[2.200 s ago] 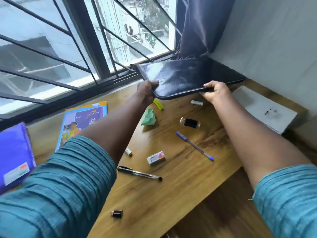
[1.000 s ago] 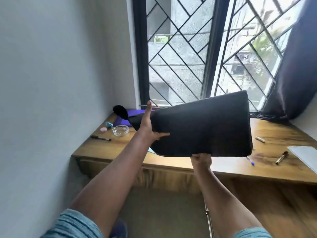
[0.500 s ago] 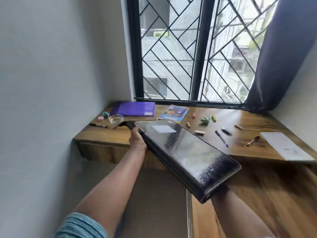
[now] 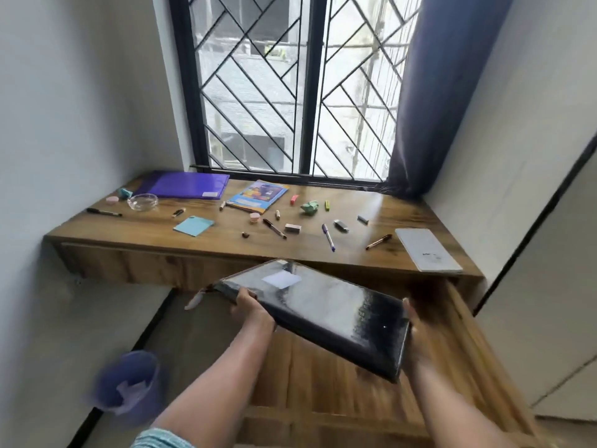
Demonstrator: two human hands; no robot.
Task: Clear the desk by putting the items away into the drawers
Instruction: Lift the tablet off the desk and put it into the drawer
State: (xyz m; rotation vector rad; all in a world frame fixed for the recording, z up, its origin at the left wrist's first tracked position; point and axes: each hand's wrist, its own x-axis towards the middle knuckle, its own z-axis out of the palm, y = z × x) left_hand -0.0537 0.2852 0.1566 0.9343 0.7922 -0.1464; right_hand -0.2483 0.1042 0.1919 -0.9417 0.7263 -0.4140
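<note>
Black folder (image 4: 323, 315) held tilted in the air, near of the wooden desk (image 4: 226, 244). Left hand (image 4: 250, 310) fingers curled over its left edge; right hand (image 4: 412, 328) gripping the right end, fingers hidden behind.

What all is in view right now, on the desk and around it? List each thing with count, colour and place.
desk: one, wood, under window
purple folder: one, back left
glass dish: one, clear, left
blue notepad: one, front left
picture book: one, blue and orange, middle back
green crumpled paper: one, middle
white notebook: one, right end
pens, erasers: several, scattered
bin: one, blue, floor left
curtain: one, dark blue, right
black case: one, held below desk
left hand: case's left edge
right hand: case's right edge
</note>
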